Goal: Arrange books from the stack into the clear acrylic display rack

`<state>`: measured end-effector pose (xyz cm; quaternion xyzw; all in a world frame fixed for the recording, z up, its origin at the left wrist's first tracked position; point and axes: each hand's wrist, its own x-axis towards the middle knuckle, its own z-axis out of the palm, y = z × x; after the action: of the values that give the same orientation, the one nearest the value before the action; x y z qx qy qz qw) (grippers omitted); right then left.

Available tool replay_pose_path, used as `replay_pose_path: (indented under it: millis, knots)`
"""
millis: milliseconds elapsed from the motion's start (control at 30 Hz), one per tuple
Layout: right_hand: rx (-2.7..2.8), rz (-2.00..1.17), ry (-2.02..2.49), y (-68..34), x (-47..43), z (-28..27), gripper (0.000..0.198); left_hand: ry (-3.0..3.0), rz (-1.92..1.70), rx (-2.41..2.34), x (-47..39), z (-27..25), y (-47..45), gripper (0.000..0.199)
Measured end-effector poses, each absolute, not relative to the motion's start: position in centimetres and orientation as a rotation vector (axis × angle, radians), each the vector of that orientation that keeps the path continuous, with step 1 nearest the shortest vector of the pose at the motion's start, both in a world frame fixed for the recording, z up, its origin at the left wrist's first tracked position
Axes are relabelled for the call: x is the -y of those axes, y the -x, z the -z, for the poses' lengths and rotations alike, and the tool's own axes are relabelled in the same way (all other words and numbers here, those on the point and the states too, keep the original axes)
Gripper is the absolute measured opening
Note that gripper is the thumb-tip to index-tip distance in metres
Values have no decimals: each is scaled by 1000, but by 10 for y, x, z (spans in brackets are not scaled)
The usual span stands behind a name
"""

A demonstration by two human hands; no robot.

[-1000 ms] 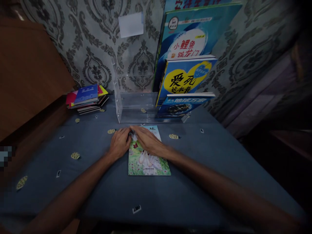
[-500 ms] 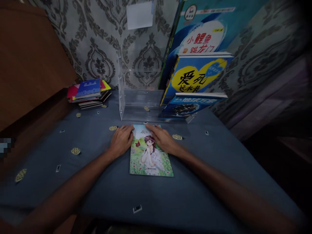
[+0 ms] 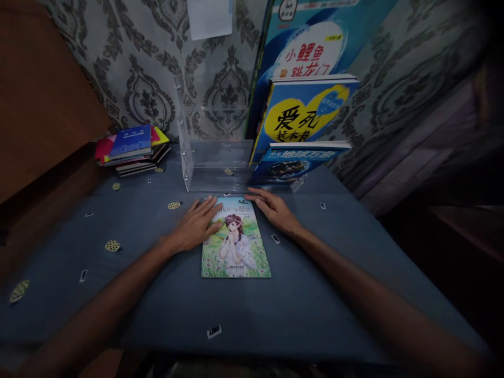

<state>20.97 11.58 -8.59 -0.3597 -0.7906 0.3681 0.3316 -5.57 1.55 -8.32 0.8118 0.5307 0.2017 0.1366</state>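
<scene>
I find a glossy paperback (image 3: 238, 252), title beginning 我, flat on the blue tablecloth (image 3: 295, 310). Left hand (image 3: 197, 223), splayed and unclenched, lies across its ten-o'clock edge. Right hand (image 3: 274, 210), grasping nothing, is at its one-o'clock corner; contact uncertain. Toward twelve: clear plastic rack (image 3: 186, 157). Toward one: upright books marked 爱死这本书 (image 3: 305, 115) and 小鲤鱼跳龙门 (image 3: 311, 50).

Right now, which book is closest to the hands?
The green book, lying alone, left hand over its edge, right hand by its top corner. The others stand in the rack or lie in the stack.
</scene>
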Motion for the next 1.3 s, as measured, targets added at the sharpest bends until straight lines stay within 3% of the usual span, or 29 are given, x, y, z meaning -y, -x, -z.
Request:
replay_pose_path:
  millis: [300, 767, 1300]
  knots:
    - [1936, -1101, 825, -207, -124, 95, 41, -2511, -297, -1246, -42, 68, 29, 73]
    - [2070, -910, 842, -209, -123, 96, 40, -2344, -424, -897, -20, 61, -12, 48]
    - [2121, -801, 865, -209, -122, 94, 43, -2629, -122, -627, 32, 52, -24, 48]
